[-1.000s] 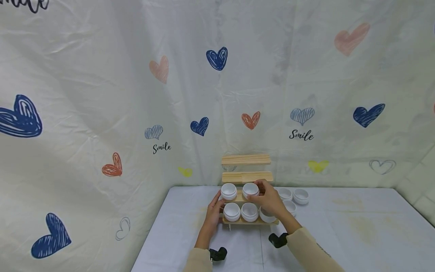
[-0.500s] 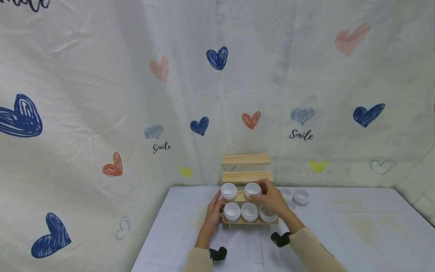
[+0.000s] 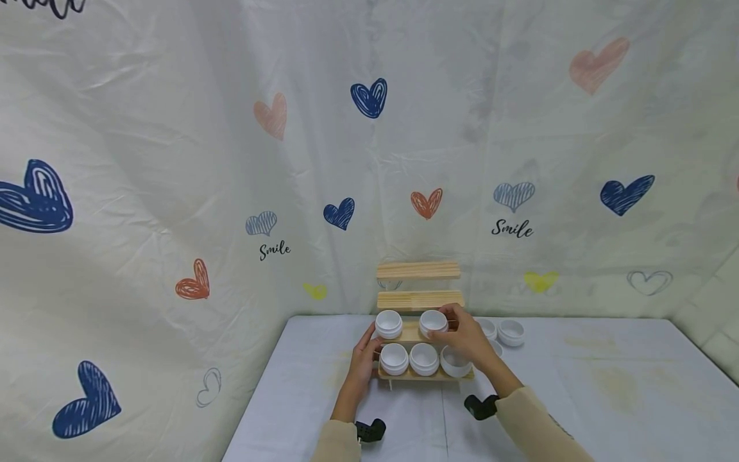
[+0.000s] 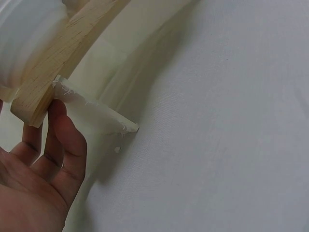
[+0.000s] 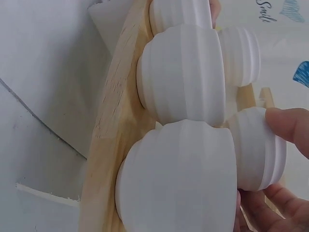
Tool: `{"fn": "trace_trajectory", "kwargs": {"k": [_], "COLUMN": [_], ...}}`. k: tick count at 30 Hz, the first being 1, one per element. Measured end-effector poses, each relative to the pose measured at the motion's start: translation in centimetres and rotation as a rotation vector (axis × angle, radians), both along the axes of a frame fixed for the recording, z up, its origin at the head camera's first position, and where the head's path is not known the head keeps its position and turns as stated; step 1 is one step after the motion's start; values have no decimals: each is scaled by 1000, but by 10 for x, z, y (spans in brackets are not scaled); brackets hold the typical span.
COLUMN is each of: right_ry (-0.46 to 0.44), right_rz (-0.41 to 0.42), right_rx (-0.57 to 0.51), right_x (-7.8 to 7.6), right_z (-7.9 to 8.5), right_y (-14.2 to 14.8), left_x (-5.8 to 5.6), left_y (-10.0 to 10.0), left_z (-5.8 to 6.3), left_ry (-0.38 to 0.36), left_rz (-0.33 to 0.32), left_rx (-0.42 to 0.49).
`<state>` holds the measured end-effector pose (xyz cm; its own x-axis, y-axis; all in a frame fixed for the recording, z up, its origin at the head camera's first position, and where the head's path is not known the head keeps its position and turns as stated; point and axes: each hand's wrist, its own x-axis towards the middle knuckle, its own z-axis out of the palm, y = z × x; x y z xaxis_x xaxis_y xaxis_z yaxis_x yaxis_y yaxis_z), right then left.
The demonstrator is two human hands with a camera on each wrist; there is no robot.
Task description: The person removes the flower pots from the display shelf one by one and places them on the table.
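A tiered rack of pale wooden shelves [image 3: 421,299] stands at the table's back. My right hand [image 3: 464,337] pinches a small white bowl [image 3: 432,323] on the second shelf from the bottom; in the right wrist view the thumb [image 5: 289,126] lies at the rim and fingers reach beneath it. Another white bowl [image 3: 389,325] sits at that shelf's left end. Three more bowls, including a middle one [image 3: 424,359], line the lowest shelf. At the rack's left end my left hand [image 3: 362,360] grips a shelf edge [image 4: 34,108], fingertips against its underside.
Several loose white bowls [image 3: 511,333] stand on the white-covered table [image 3: 577,398] to the right of the rack, partly behind my right hand. The upper two shelves carry nothing. A heart-printed curtain [image 3: 369,154] hangs behind the rack.
My right hand has shifted slightly to the right along the second shelf, taking the white bowl with it and widening its distance from the left bowl. My left hand stays put.
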<state>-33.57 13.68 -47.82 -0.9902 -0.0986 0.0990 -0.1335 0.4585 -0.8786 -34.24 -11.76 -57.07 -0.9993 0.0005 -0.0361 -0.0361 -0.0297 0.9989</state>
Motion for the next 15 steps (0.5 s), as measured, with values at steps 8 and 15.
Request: {"fn": "trace_trajectory", "kwargs": {"k": [8,15], "right_ry": [21,16], "right_rz": [-2,-2], "right_rx": [-4,-8], "right_x": [3,6], "right_z": [2,2], "right_y": [3,7], "left_x": [1,1], "left_y": [0,0], "left_z": [1,2], "left_ry": [1,-3], "left_rz": [2,5], "left_rx": [1,0]}}
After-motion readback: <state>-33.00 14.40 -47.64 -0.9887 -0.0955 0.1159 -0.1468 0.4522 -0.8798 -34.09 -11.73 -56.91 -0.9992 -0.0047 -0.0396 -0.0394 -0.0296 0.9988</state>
